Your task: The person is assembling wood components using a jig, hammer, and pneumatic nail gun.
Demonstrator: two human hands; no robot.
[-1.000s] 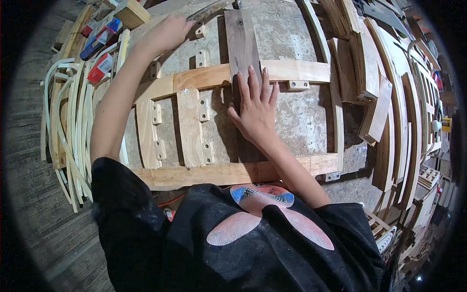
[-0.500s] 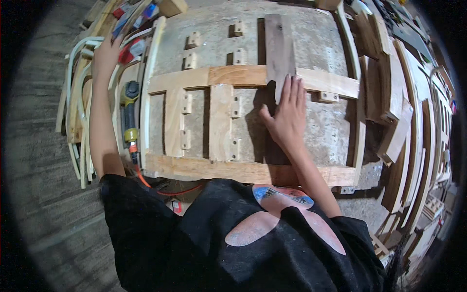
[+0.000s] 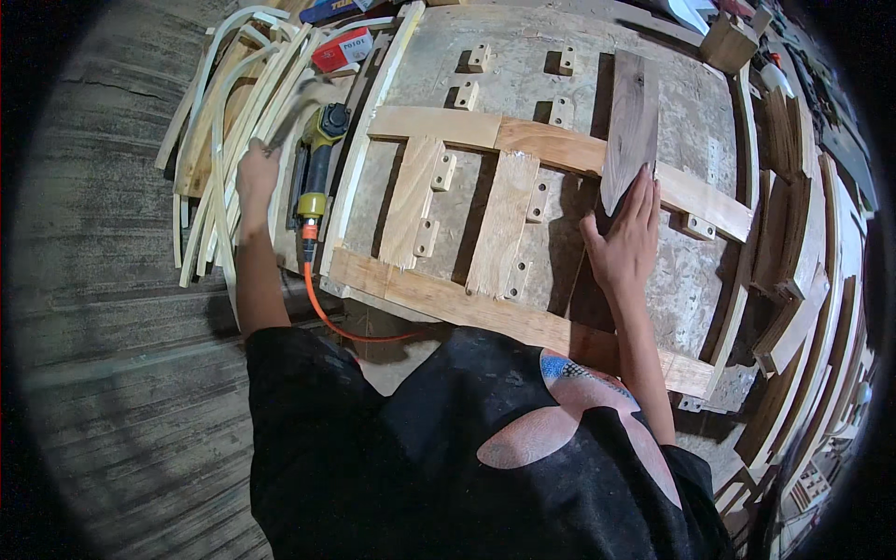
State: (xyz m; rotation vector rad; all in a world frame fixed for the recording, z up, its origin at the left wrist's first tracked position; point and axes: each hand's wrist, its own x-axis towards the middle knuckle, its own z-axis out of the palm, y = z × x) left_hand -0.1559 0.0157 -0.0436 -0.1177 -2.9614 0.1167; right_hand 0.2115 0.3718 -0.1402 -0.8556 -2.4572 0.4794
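A frame of light wooden slats [image 3: 504, 224] lies on a worn jig board [image 3: 523, 75] with small wooden blocks fixed to it. A dark wooden slat [image 3: 631, 121] stands across the frame's upper rail. My right hand [image 3: 623, 245] lies flat on the slat's lower end and presses it down. My left hand [image 3: 257, 173] is out at the board's left edge, closed around the handle of a blurred, hammer-like tool [image 3: 301, 107]. Just right of that hand lies a yellow-green nail gun [image 3: 317, 154] with an orange hose [image 3: 341, 322].
Several bent pale wood strips [image 3: 210, 140] are piled to the left of the board. Curved wooden parts [image 3: 793, 233] are stacked along the right side. A red and white box [image 3: 341, 47] lies at the top left, and plank flooring [image 3: 103, 373] is below left.
My left hand has drawn back from the far left corner to beside the nail gun and now grips the hammer-like tool. My right hand stays on the dark slat.
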